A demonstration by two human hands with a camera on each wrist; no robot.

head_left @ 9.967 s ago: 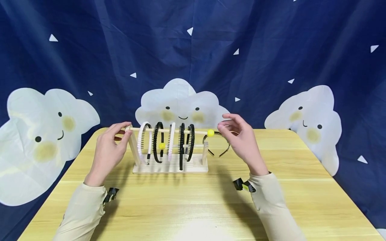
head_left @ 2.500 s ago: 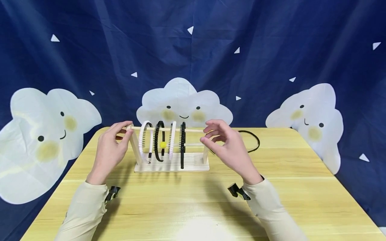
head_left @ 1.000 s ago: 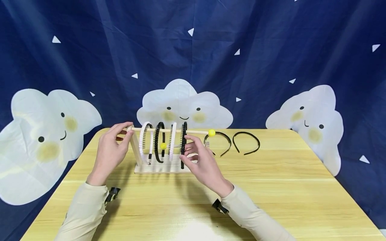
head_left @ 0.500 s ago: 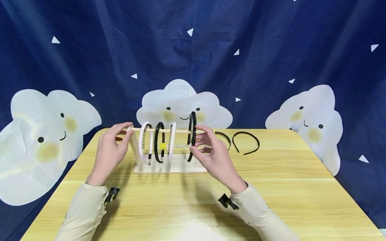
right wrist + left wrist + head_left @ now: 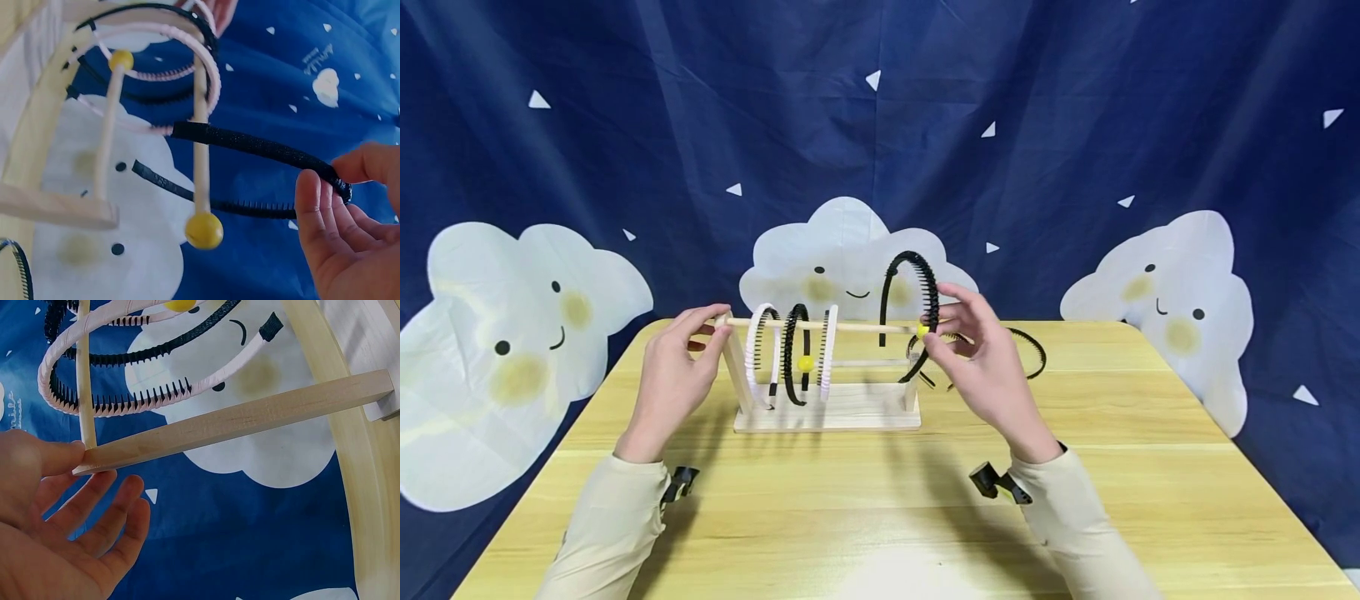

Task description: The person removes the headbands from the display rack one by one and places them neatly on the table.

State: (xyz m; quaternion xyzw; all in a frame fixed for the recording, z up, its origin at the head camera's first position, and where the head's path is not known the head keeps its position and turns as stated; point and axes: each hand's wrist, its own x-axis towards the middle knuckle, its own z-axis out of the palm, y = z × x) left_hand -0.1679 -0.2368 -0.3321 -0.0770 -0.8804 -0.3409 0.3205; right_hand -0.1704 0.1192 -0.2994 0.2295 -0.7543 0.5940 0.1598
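My left hand (image 5: 673, 379) pinches the top of the left post of a wooden headband rack (image 5: 250, 422), where the upper rod (image 5: 872, 327) meets it. My right hand (image 5: 988, 367) pinches a black toothed headband (image 5: 931, 292) by its curve. That headband is raised at the rod's right end, close to the yellow ball (image 5: 204, 231); in the right wrist view its two arms lie either side of the rod. Still hanging on the rod are a pale headband (image 5: 750, 358), a black braided headband (image 5: 787, 358) and a second pale headband (image 5: 828, 354).
A lower rod with its own yellow ball (image 5: 806, 363) runs between the posts above the flat base (image 5: 827, 421). Behind my right hand, a plain black headband (image 5: 1040, 346) lies on the wooden table (image 5: 820, 517), with another partly hidden. A blue cloud-print curtain (image 5: 1037, 100) hangs behind.
One black headband went from the rod to the table earlier. My right hand then gripped the rightmost black headband and drew it right and up to the rod's end. My left hand stayed put.
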